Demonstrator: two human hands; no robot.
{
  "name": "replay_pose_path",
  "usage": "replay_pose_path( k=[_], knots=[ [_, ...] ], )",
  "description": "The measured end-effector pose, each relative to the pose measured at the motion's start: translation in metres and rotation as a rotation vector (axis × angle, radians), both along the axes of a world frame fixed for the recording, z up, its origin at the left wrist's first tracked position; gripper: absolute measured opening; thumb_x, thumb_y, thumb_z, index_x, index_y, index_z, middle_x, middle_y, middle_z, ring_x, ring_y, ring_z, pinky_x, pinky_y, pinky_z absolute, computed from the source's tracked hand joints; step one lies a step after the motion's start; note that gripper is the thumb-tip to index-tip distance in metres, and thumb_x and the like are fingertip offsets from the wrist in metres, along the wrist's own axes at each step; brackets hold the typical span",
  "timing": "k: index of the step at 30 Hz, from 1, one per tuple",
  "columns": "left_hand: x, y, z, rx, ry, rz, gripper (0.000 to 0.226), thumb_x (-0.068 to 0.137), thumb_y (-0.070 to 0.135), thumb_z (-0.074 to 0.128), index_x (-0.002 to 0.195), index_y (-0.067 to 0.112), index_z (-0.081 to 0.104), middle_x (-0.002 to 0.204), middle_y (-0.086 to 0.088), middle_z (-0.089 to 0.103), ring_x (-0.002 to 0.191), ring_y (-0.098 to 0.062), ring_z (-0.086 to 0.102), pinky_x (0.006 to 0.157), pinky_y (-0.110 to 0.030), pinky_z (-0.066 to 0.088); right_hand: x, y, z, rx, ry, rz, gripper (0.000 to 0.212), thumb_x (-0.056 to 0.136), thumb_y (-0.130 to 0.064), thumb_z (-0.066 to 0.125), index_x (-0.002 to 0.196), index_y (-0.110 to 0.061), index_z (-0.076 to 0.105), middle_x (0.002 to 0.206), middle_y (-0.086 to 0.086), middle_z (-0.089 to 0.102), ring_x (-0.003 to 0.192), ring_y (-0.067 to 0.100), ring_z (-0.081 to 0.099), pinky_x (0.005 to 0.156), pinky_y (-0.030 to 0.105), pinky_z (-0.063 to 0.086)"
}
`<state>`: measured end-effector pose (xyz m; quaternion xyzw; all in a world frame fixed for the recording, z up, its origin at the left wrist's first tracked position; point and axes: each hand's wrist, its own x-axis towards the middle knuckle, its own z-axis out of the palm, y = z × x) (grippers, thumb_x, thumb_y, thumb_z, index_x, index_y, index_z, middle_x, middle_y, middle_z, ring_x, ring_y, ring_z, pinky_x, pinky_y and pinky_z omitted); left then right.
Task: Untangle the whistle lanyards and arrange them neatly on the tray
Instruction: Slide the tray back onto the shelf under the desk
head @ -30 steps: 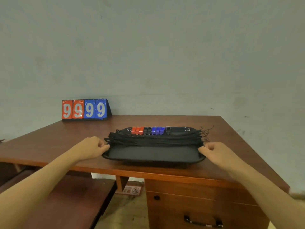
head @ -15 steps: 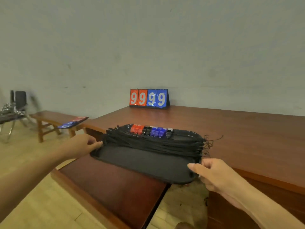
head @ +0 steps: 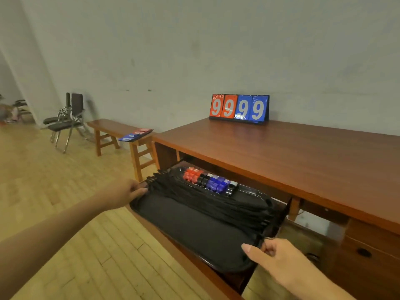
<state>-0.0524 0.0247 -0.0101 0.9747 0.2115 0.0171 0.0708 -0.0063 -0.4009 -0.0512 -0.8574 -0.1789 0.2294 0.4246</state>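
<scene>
A black tray (head: pixel 190 230) is held over a low wooden bench (head: pixel 173 247) in front of the desk. Along its far edge stands a row of whistles (head: pixel 211 181): red, black, blue, then black. Their black lanyards (head: pixel 216 202) lie in a straight parallel bundle across the tray, ends hanging off the right side. My left hand (head: pixel 127 191) grips the tray's left end. My right hand (head: pixel 275 254) grips the near right end, thumb on the rim.
The brown desk (head: pixel 281 152) stands behind the tray, with a flip scoreboard (head: pixel 239 108) reading 9999 at its back. A drawer (head: pixel 363 252) is at the right. Farther left are a wooden bench (head: pixel 112 126) carrying a flat scoreboard (head: pixel 135 134), and chairs (head: pixel 67 120).
Both hands have carried the tray off the desk top, left and down, to the low bench in front of it. My view has swung left, showing the floor and chairs.
</scene>
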Motion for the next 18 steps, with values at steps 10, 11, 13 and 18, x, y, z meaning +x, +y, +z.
replay_pose_path(
  k=[10,11,13,18],
  knots=[
    [0.051,0.014,-0.044,0.097,0.116,0.039,0.052,0.099,0.06,0.044,0.088,0.013,0.064,0.078,-0.003,0.067,0.071,-0.018,0.064,0.066,-0.028,0.052,0.019,0.014,-0.021,-0.063,0.012,-0.02,0.06,0.071,-0.078,0.063,0.068,-0.019,0.051,0.062,0.001,0.036,0.056,0.011,0.037,0.056,0.026,0.029],
    [0.055,0.017,-0.047,0.108,0.122,0.032,0.05,0.099,0.059,0.044,0.087,0.015,0.063,0.077,-0.002,0.065,0.07,-0.017,0.063,0.066,-0.028,0.051,0.02,0.015,-0.021,-0.074,0.009,-0.02,0.062,0.068,-0.081,0.062,0.069,-0.019,0.052,0.062,0.001,0.037,0.056,0.011,0.039,0.057,0.027,0.031],
    [0.062,0.023,-0.054,0.119,0.141,0.017,0.044,0.1,0.056,0.046,0.09,0.017,0.062,0.081,-0.001,0.066,0.075,-0.016,0.065,0.069,-0.03,0.054,0.023,0.017,-0.022,-0.096,0.001,-0.019,0.066,0.064,-0.086,0.062,0.069,-0.02,0.053,0.062,0.001,0.039,0.056,0.011,0.041,0.059,0.028,0.033],
    [0.062,0.021,-0.046,0.093,0.229,-0.049,0.04,0.099,0.053,0.05,0.105,0.017,0.064,0.096,-0.003,0.069,0.086,-0.015,0.066,0.079,-0.03,0.057,0.025,0.02,-0.01,-0.222,-0.077,0.077,0.078,0.066,-0.089,0.054,0.065,-0.012,0.066,0.05,-0.005,0.036,0.046,0.007,0.037,0.052,0.024,0.029]
  ],
)
